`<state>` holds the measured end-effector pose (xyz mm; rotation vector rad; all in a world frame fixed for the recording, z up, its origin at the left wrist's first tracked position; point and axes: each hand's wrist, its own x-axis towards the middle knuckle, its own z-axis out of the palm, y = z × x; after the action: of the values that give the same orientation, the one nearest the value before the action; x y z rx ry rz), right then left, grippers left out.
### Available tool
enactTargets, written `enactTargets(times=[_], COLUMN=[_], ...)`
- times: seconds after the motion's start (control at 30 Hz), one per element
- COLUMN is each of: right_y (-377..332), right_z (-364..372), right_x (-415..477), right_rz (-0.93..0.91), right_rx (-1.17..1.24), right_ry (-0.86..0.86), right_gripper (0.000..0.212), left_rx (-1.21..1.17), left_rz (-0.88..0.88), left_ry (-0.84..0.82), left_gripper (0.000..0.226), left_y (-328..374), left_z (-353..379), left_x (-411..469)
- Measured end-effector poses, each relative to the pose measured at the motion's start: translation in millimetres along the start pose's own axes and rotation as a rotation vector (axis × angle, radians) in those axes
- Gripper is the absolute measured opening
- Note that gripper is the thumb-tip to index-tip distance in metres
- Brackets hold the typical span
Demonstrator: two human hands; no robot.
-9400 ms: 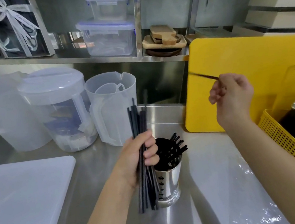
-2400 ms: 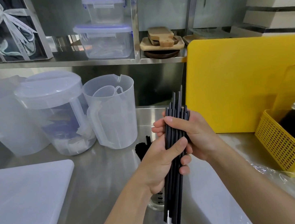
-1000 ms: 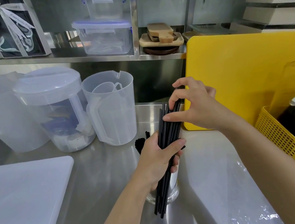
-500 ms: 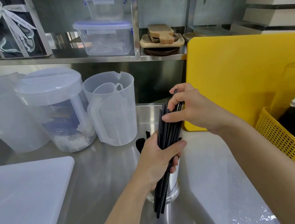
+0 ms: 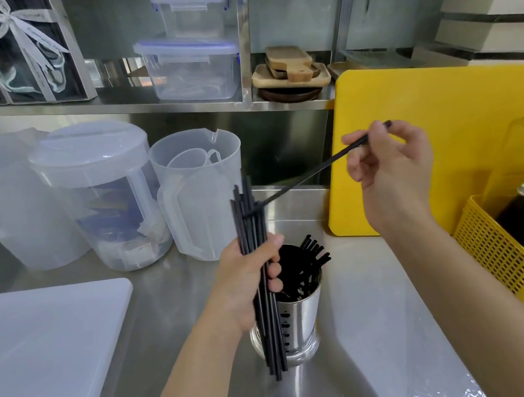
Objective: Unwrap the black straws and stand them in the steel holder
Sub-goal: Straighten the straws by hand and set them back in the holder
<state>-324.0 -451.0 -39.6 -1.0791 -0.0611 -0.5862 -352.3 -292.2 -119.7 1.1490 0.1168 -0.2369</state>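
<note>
Plastic jugs [image 5: 199, 203] — yellow board [image 5: 465, 122]

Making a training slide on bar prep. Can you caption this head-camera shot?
Left hand grips a bundle of black straws by the steel holder while the right hand pinches a single straw.

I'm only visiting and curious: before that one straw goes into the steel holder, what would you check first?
1. Single straw pinched in the right hand: ok.
2. Wrapper off that straw: cannot tell.
3. Straw free of the bundle: not ok, its lower tip lies at the bundle's top.
4. Bundle gripped firmly by the left hand: ok.
5. Steel holder upright on the counter: ok.
6. Room in the holder: ok, the straws inside lean right and leave part of the mouth open.
</note>
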Motion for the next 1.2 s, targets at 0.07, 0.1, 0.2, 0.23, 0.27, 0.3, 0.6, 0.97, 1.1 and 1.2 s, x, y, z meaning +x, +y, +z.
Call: enactTargets(times=[0.07,0.1,0.2,0.23,0.27,0.3,0.6,0.97,1.1,1.2], right_y=[-2.0,-0.9,11.1,16.6,22.0,27.6,46.4,60.1,64.7,66.3], right_z=[-1.4,-2.1,-2.9,-2.6,-2.4,-2.8,-2.8,27.6,27.2,23.9], right_x=[-2.2,-5.4,-22.1,-29.4,-37.0,-44.1,-71.8,-65.7,-70.7,-73.2], right_rz=[-0.085,-0.127,-0.202,-0.210,-0.213,-0.208,0.065,0.929,0.998,0.992], right_rx=[0.069,0.069,0.016,-0.016,-0.058,-0.107,-0.253,0.635,0.670,0.670], right_ry=[0.015,-0.017,-0.146,-0.185,-0.227,-0.274,-0.285,0.223,0.240,0.240], right_gripper=[0.013,0.017,0.022,0.021,0.020,0.020,0.019,0.028,0.023,0.021], left_rx=[-0.160,-0.246,-0.433,-0.456,-0.473,-0.490,-0.674,-0.103,0.111,0.129], left_rz=[-0.042,-0.070,-0.102,-0.091,-0.074,-0.052,0.146,0.524,0.602,0.595], left_ry=[0.044,0.056,0.081,0.078,0.066,0.044,0.123,0.144,0.016,-0.085], left_gripper=[0.019,0.022,0.021,0.017,0.012,0.013,0.015,0.010,0.013,0.018], left_y=[5.2,9.0,22.1,26.9,31.0,35.9,58.8,51.1,47.3,44.3], left_z=[-4.4,-5.0,-3.2,-1.0,1.3,4.4,10.9,48.0,51.0,48.6], left_x=[2.0,2.5,8.5,11.1,15.6,19.1,30.0,21.7,16.8,15.7])
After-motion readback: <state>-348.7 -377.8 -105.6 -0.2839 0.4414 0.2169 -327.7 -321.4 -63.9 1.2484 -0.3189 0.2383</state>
